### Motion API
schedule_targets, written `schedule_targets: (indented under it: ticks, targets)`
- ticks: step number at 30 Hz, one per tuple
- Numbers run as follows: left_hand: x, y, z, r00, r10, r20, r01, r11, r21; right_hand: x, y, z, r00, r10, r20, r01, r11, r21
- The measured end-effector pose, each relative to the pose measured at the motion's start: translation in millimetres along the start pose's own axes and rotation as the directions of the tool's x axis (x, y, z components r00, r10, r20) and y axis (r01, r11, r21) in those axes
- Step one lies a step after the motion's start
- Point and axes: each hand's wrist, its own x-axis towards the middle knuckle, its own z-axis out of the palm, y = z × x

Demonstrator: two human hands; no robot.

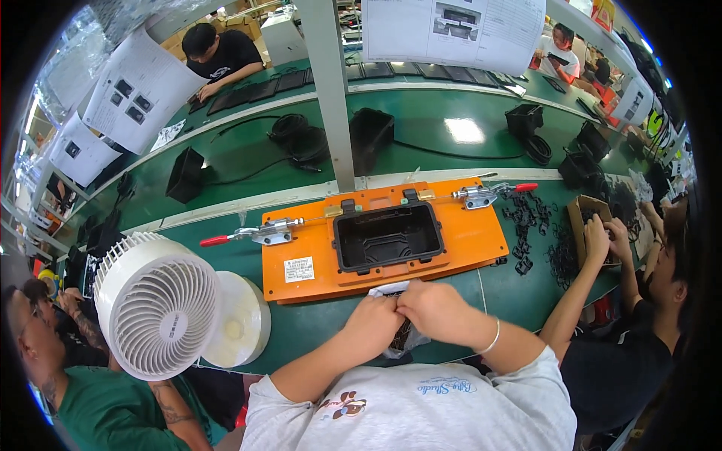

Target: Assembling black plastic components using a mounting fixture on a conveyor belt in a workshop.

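My left hand (374, 323) and my right hand (435, 307) meet at the near edge of the green table, both closed on a small clear plastic bag (400, 336) with dark parts inside. Just beyond them lies an orange jig plate (470, 239) holding an open black plastic housing (387, 237). A toggle clamp with a red handle (252, 234) sits at the jig's left, another toggle clamp (489, 194) at its right. What the fingers pinch inside the bag is hidden.
A white desk fan (162, 304) stands at the left. Small black clips (526, 218) lie piled right of the jig. A co-worker's hands (605, 237) reach into a cardboard box (583, 210). Black housings and cables (297, 139) ride the conveyor behind a metal post (335, 98).
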Motion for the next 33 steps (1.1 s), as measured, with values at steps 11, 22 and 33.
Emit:
schedule_targets:
  ticks: [11, 22, 33]
  targets:
    - [-14.1, -4.6, 5.8, 0.97, 0.013, -0.242, -0.054, 0.985, -0.165, -12.9, 8.1, 29.9, 0.997, 0.036, -0.075, -0.038, 0.999, -0.022]
    - [-7.5, -17.5, -41.7, 0.775, -0.226, -0.59, -0.005, 0.932, -0.363, 31.9, 39.0, -44.4, 0.865, -0.11, -0.49, 0.05, 0.99, -0.134]
    - [12.5, -86.4, -87.5, 0.626, -0.33, -0.706, 0.128, 0.937, -0.325, 84.0, 112.6, -68.5, 0.934, 0.004, -0.358, -0.086, 0.973, -0.212]
